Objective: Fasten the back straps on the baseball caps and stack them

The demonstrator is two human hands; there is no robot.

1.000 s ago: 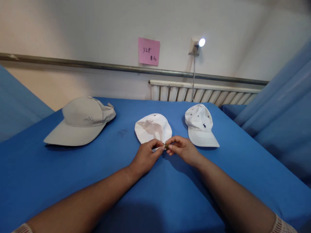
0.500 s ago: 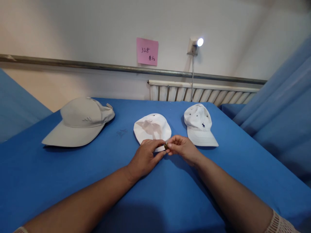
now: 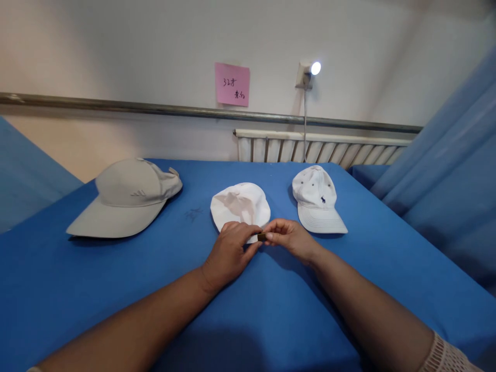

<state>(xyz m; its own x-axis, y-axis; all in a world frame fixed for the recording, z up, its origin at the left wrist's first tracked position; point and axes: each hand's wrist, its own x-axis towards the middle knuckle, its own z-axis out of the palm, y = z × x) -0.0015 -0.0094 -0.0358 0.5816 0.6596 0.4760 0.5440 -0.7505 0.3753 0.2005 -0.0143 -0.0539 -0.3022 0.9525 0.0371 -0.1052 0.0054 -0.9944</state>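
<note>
A white cap (image 3: 253, 201) sits in the middle of the blue-covered table, its back strap side facing me. My left hand (image 3: 234, 245) grips the near edge of this cap, thumb below and fingers above the strap. At the strap shows a small dark brass-coloured buckle (image 3: 261, 237). My right hand (image 3: 289, 238) pinches the right end of the buckle between thumb and fingers. The cap's brim is hidden from me.
To the left lies a larger beige cap (image 3: 129, 181), and to the right a white cap with a small dark logo (image 3: 315, 194). The blue-covered table (image 3: 294, 320) reaches a wall with a metal rail (image 3: 155, 108) and radiator (image 3: 287, 147). Blue curtains (image 3: 445, 155) hang at both sides.
My left thumb has moved off the buckle, away from my left fingers. More of the strap and buckle now shows between my hands. The side caps stay put; the view shifts slightly.
</note>
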